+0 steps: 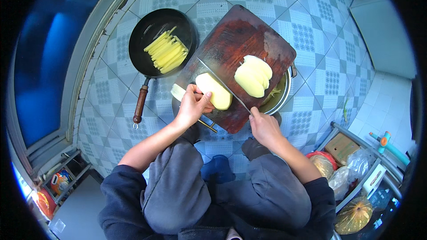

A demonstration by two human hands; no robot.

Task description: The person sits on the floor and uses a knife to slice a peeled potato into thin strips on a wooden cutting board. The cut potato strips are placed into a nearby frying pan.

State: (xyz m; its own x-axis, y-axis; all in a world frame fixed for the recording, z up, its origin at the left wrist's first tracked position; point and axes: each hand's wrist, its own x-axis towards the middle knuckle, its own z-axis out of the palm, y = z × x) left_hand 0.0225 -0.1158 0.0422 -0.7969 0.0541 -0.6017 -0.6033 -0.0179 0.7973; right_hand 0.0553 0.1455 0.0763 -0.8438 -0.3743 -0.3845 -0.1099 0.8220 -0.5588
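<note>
My left hand (194, 104) grips a large peeled potato (215, 93) on the dark wooden cutting board (230, 40). My right hand (267, 127) is closed on the knife (224, 85). Its blade, seen nearly edge-on, runs along the potato's right side; whether it touches is hard to tell. To the right of the blade lies a fanned stack of potato slices (252, 77). A pale piece of potato (178, 92) shows at the board's left edge, partly hidden by my left hand.
A black frying pan (140, 53) with a bundle of potato strips (166, 52) stands left of the board on the tiled floor. Under the board's right side, a metal pot (283, 98) holds shreds. A rack (327, 136) with pumpkins (354, 215) stands at lower right.
</note>
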